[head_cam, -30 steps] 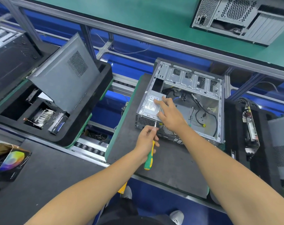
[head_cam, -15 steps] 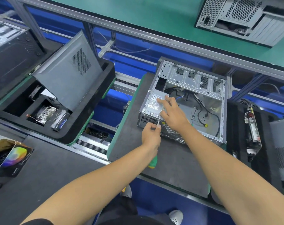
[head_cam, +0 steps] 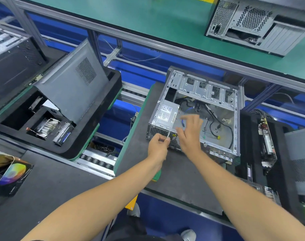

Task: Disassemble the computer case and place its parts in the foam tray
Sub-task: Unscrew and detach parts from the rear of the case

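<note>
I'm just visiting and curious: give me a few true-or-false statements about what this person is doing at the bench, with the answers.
1. The left hand grips a screwdriver against the computer case. True.
2. The case's side is closed. False: it is open, with cables showing inside.
3. The power supply sits in the case's near-left corner. True.
4. The right hand holds a wrench. False: it holds no tool.
5. The foam tray on the left is bare. False: parts and a grey panel lie in it.
</note>
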`<state>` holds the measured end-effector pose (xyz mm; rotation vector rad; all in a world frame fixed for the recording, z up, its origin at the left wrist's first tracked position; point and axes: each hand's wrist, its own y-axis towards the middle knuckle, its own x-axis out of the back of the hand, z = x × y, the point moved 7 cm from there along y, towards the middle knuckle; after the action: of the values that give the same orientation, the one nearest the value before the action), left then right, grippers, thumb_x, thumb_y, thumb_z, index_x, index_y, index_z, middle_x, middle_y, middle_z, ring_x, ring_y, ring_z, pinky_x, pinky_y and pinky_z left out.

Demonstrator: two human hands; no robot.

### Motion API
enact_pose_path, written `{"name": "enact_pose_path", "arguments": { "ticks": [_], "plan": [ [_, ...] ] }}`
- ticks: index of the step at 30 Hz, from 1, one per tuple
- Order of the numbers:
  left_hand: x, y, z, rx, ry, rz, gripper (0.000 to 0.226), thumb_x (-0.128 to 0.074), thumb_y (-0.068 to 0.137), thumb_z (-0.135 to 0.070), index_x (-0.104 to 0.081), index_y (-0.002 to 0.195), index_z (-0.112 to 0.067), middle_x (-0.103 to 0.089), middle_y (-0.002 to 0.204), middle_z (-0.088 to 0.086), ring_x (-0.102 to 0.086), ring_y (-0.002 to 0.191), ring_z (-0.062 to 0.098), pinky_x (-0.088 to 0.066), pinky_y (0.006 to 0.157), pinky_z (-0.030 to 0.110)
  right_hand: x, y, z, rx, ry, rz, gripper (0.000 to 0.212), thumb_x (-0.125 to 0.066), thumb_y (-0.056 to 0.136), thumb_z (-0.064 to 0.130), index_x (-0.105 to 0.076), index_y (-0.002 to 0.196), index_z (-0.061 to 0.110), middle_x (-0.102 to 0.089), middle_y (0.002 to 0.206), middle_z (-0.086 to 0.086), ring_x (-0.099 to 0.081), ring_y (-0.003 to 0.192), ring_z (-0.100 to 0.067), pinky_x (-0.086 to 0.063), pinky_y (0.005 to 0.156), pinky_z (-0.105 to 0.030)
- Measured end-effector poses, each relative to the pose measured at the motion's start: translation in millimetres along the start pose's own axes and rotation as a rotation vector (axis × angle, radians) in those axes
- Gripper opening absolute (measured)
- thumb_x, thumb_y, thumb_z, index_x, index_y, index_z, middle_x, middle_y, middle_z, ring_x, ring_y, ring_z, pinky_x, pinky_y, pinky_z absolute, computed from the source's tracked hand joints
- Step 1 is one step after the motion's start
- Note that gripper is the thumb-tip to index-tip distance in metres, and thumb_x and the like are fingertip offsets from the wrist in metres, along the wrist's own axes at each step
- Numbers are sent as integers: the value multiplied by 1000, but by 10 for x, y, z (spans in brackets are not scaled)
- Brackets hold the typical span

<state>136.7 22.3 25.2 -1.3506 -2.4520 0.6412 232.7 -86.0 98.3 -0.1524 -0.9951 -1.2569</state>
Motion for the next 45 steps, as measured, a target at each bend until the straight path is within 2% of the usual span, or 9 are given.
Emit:
{"name": "enact_pose_path", "arguments": {
  "ticks": [7,13,19,24,28,32,39,42,45],
  "plan": [
    [-67,46,16,125,-158,184,24,-59,103,-10,-48,82,-15,-50,68,6,-45,52,14,-37,42,24,-338,-1016,17,-651,541,-69,31,-52,76,39,-33,94,21,-40,97,-4,-40,90,-19,-36,82,-30],
    [-58,91,-41,182,-158,243,24,-58,103,-5,-46,84,-13,-52,72,9,-48,55,13,-50,46,22,-764,-1359,281,-1022,821,271,24,-54,87,34,-51,99,13,-55,85,-11,-58,69,-22,-54,58,-40],
    [51,64,-247,44,64,350,11,-60,102,-9,-53,94,-9,-61,85,10,-55,73,18,-51,67,28,-741,-1438,333,-1169,910,76,15,-49,102,15,-58,93,8,-56,61,-7,-51,46,-15,-44,41,-26],
    [354,-49,-127,-69,301,247,21,-51,106,-30,-61,118,-16,-59,123,6,-55,121,25,-45,108,47,-719,-1419,399,-1193,1001,60,3,-56,97,10,-57,94,9,-52,60,-8,-51,47,-17,-44,41,-25],
    [525,-255,93,-93,313,97,22,-54,103,-41,-46,106,-21,-42,114,4,-55,114,27,-53,93,44,-719,-1393,427,-1181,1031,68,8,-55,95,11,-59,88,12,-54,62,-7,-55,48,-14,-44,42,-23],
    [528,-423,289,-14,224,54,32,-53,103,-44,-41,100,-15,-44,115,12,-56,109,26,-48,100,47,-758,-1433,460,-1265,1100,61,21,-58,96,21,-60,76,16,-66,66,-2,-65,57,-12,-48,47,-23],
    [517,-562,257,-209,297,-25,34,-63,98,-38,-34,105,-20,-29,103,-15,-44,108,15,-37,88,27,-794,-1421,487,-1244,1099,232,38,-50,99,30,-52,62,23,-55,66,1,-57,58,-11,-42,66,-33],
    [575,-589,424,-41,99,-101,35,-66,97,-37,-35,99,-22,-38,110,-4,-57,91,17,-48,71,28,-811,-1389,531,-1278,1031,363,29,-51,97,37,-63,82,15,-66,85,-4,-60,73,-21,-45,63,-32],
    [504,-609,500,52,58,13,32,-59,100,-41,-34,96,-22,-51,95,7,-57,66,17,-46,51,31,-812,-1411,481,-1335,980,418,27,-54,95,39,-63,107,16,-65,100,-3,-58,77,-24,-35,54,-26]
  ]
}}
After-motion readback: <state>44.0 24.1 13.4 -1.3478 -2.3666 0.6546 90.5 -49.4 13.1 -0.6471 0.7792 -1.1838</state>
